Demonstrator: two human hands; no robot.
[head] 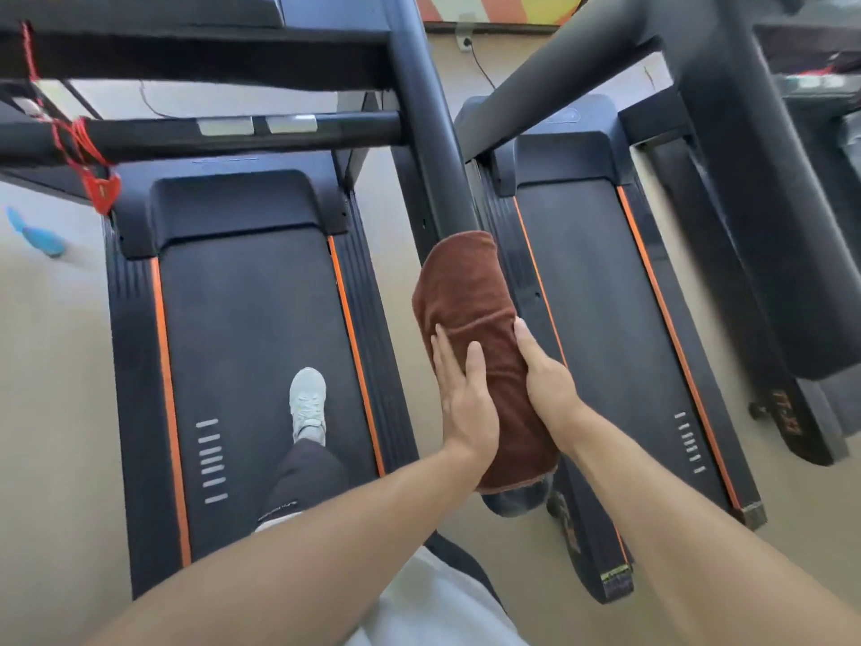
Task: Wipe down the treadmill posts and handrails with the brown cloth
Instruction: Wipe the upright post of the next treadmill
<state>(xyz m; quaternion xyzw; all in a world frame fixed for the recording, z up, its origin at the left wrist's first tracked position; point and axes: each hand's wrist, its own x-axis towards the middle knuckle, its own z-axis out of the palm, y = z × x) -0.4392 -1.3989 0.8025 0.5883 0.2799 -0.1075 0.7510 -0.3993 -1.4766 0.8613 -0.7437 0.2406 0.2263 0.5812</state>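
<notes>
I see the brown cloth (475,347) draped over the right handrail (431,132) of the near treadmill (251,347), a little right of centre in the view. The rail runs from 12 o'clock down toward the middle, and the cloth wraps its lower stretch, covering it down to the rounded end that pokes out just beneath the cloth's lower hem.

My left hand (463,403) lies on the cloth's 9 o'clock side, fingers straight and close together, pressing flat against the fabric; that grip is laid open, not curled round anything. My right hand (547,380) is on the 3 o'clock side, thumb lying along the top of the cloth; its fingers go down the far side out of sight, so I cannot tell how tightly that grip closes on the wrapped rail. The two hands sit opposite each other with the cloth between them.

At 7 o'clock of the cloth, a white sneaker (307,403) stands on the near treadmill's black belt. A front crossbar (242,132) spans the upper left, with a red safety cord (88,151) and clip hanging from it at 10 o'clock. A second treadmill (601,291) stands at 3 o'clock, parallel, its own post rising toward 1 o'clock. A blue object (39,235) lies blurred on the floor at 9 o'clock.
</notes>
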